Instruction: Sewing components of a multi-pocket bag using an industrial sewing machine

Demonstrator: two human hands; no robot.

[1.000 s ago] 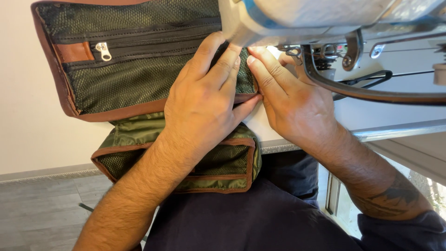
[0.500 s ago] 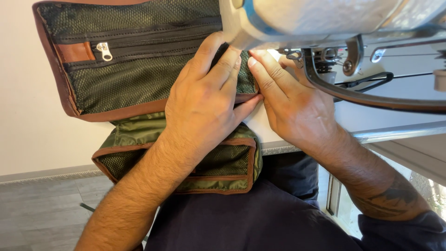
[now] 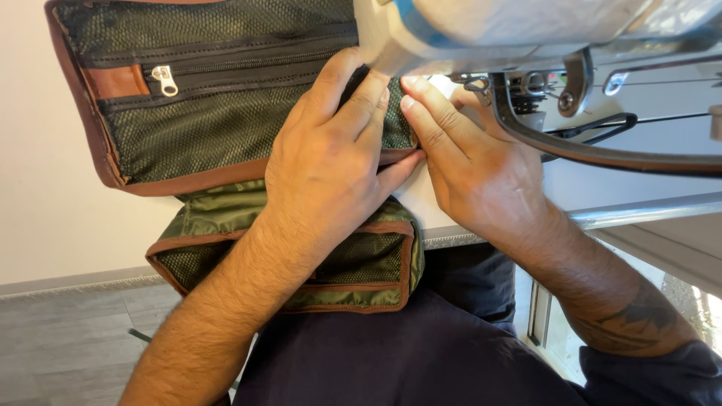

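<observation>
Hands are pressing the green mesh pouch [image 3: 226,135] flat under the sewing machine head [image 3: 526,30] at one o'clock, left hand [image 3: 331,165] and right hand [image 3: 474,165] both with fingers extended and bearing down, brown binding [image 3: 188,184] looking largely attached, the seam beneath the machine seemingly unfinished.

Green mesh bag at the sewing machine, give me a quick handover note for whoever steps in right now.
Left hand: flat on the green mesh bag, fingers pressing it down beside the sewing machine.
Right hand: fingertips on the bag's brown trim close under the machine head; the needle itself is hidden.
Bag: zipper pull at the closed end, lower flap hanging over the table edge onto the lap.
Done: brown trim visible along the edges.
Left: cannot tell how much of the seam is stitched.
</observation>
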